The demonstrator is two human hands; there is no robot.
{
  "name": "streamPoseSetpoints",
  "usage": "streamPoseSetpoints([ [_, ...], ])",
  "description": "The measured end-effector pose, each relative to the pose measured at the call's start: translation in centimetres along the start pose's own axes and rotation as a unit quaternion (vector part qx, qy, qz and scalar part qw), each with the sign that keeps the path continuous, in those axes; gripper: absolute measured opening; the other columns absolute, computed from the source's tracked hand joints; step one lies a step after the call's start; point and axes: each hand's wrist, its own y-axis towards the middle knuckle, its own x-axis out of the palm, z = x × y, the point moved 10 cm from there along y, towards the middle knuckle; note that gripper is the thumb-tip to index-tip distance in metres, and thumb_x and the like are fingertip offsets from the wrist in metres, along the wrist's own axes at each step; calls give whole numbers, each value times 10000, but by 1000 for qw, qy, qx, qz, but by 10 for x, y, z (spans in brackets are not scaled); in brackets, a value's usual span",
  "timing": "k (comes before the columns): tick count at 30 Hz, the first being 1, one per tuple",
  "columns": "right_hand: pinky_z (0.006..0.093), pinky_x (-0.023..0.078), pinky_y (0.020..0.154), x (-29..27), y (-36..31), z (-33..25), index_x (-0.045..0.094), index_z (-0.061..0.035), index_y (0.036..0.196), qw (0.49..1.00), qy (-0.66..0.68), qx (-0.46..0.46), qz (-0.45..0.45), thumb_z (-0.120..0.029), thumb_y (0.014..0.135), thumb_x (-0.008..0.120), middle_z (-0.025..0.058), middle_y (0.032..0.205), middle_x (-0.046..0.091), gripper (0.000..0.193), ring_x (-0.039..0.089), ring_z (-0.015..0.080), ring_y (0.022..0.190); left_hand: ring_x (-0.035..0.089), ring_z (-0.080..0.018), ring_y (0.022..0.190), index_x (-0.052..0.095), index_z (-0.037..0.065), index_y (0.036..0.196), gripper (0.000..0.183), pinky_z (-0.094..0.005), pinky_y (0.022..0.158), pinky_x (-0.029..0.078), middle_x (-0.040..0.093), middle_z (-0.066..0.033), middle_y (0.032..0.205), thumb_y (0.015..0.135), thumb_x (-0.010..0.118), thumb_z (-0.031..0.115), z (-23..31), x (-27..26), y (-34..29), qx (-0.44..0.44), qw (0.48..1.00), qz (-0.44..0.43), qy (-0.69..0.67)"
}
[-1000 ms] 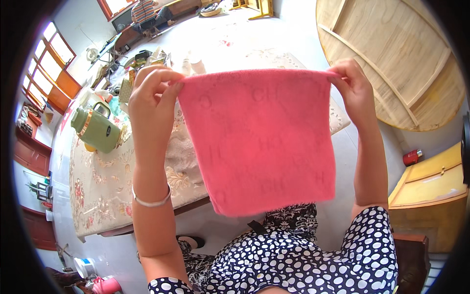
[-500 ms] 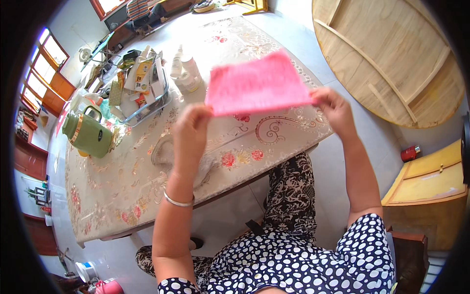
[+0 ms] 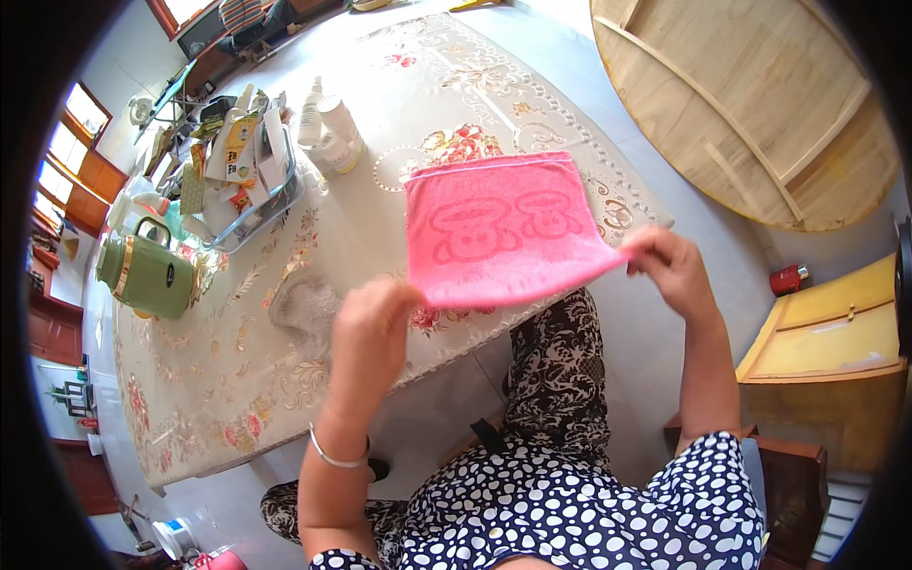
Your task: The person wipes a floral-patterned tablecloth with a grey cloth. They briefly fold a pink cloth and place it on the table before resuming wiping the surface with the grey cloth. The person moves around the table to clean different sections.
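A pink towel (image 3: 503, 228) with darker cartoon animal shapes is spread out over the right part of the table. My left hand (image 3: 372, 323) pinches its near left corner. At the near right corner, my right hand (image 3: 670, 266) has it between thumb and fingers. The near edge is slightly blurred and sags between my hands, while the far edge appears to lie on the tablecloth. A crumpled greyish cloth (image 3: 306, 312) rests on the table just left of my left hand, partly hidden by it.
A floral cloth covers the table (image 3: 256, 375). Toward its left stand a green thermos jug (image 3: 152, 275), a crowded plastic basket (image 3: 249, 218) and white bottles (image 3: 334, 133). A round wooden board (image 3: 750, 104) leans at the right, above a yellow cabinet (image 3: 826, 323).
The pink towel has come down from the air onto the table, and its pattern now shows. Both hands have moved lower and nearer, still gripping the corners.
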Motion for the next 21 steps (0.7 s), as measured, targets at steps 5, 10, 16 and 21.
streamPoseSetpoints([
  [5, 227, 485, 656, -24, 96, 6, 642, 7, 997, 994, 14, -18, 109, -9, 888, 584, 34, 835, 642, 125, 561, 83, 697, 644, -252, 736, 635, 24, 917, 115, -322, 665, 504, 651, -136, 834, 805, 620, 3, -29, -18, 97, -19, 997, 60, -35],
  [10, 263, 518, 703, 1, 116, 8, 601, -77, 1188, 965, -218, -66, 131, -57, 777, 726, 77, 1124, 630, 430, 542, 142, 669, 642, -241, 887, 578, 77, 1211, 428, -362, 798, 524, 562, -148, 1243, 797, 671, 23, -42, 1, 94, 16, 982, 80, 169],
  [16, 340, 531, 769, 44, 55, -9, 652, -84, 1104, 900, -364, -239, 19, -78, 752, 727, 100, 1148, 614, 360, 636, 259, 828, 598, -301, 1043, 602, 65, 1179, 375, -377, 869, 487, 595, -143, 1192, 810, 645, 14, 22, -10, 32, 86, 983, 61, 153],
  [21, 375, 523, 798, 36, 78, 0, 647, -65, 977, 921, -349, -160, 62, -52, 825, 598, 123, 1107, 616, 161, 615, 312, 980, 587, -309, 1074, 630, 29, 1119, 304, -370, 885, 482, 583, -158, 1222, 816, 638, 2, 24, -28, -8, 48, 992, 80, 87],
])
